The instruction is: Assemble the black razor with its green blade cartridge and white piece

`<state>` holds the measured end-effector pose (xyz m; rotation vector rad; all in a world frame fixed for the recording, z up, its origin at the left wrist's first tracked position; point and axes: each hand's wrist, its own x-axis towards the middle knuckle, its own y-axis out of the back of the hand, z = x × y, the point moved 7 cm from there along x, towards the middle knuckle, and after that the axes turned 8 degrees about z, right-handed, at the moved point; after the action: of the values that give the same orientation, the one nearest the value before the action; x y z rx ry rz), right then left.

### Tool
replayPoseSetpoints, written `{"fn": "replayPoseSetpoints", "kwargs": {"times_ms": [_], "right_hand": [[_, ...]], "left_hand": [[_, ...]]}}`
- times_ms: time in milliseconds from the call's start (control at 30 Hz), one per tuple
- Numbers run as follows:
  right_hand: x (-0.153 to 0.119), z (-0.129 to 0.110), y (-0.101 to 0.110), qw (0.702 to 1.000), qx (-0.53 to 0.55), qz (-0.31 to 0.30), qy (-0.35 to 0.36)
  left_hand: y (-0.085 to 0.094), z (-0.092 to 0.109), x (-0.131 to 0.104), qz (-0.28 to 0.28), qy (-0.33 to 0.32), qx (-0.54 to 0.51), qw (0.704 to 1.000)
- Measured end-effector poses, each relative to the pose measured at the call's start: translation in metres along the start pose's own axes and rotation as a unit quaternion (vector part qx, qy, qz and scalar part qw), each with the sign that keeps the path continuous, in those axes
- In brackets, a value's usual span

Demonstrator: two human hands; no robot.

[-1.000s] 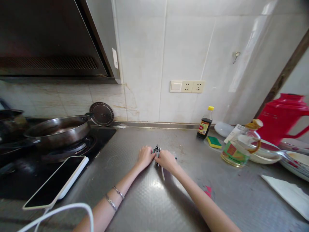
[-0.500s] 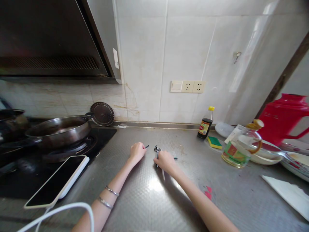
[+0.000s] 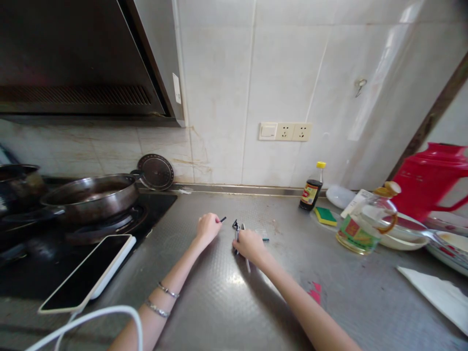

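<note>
My left hand (image 3: 208,228) is closed in a pinch above the steel counter, with a short dark stick (image 3: 223,219) poking out past its fingertips. A little to the right, my right hand (image 3: 250,243) is closed over several slim pieces on the counter. Among them, a thin black piece with a bent end (image 3: 235,224) sticks out beyond the fingers. The tip of a white stick (image 3: 248,266) shows below the hand, and a dark green stick (image 3: 266,239) shows on its right. My fingers hide the middle of these pieces, so their exact kind is unclear.
Left, a phone (image 3: 87,273) with a white cable lies by the stove, which bears a steel pan (image 3: 91,197). Right stand a soy sauce bottle (image 3: 310,187), a sponge (image 3: 325,216), a glass oil jug (image 3: 360,229), a red thermos (image 3: 427,180) and a white paper (image 3: 435,295).
Hardly anything differs. The dark stick in my left hand is tilted slightly more upward, and the hand sits marginally higher. My right hand stays in place over the slim pieces.
</note>
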<state>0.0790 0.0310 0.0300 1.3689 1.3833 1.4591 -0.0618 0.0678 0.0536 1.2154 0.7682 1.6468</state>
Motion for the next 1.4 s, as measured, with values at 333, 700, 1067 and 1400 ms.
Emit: {"fn": "replayPoseSetpoints", "kwargs": {"times_ms": [333, 700, 1067, 1400], "right_hand": [[0.0, 0.006, 0.005, 1.0, 0.007, 0.001, -0.005], [0.022, 0.067, 0.033, 0.933, 0.348, 0.085, -0.027], [0.014, 0.064, 0.027, 0.881, 0.471, -0.041, -0.023], [0.013, 0.069, 0.02, 0.86, 0.502, -0.083, -0.03]], "left_hand": [[-0.005, 0.001, -0.001, -0.001, -0.017, -0.026, 1.0], [0.001, 0.032, -0.012, 0.078, -0.161, -0.101, 0.979], [0.011, 0.077, -0.052, 0.136, -0.331, -0.044, 0.933], [0.012, 0.087, -0.061, 0.12, -0.35, -0.024, 0.929]]}}
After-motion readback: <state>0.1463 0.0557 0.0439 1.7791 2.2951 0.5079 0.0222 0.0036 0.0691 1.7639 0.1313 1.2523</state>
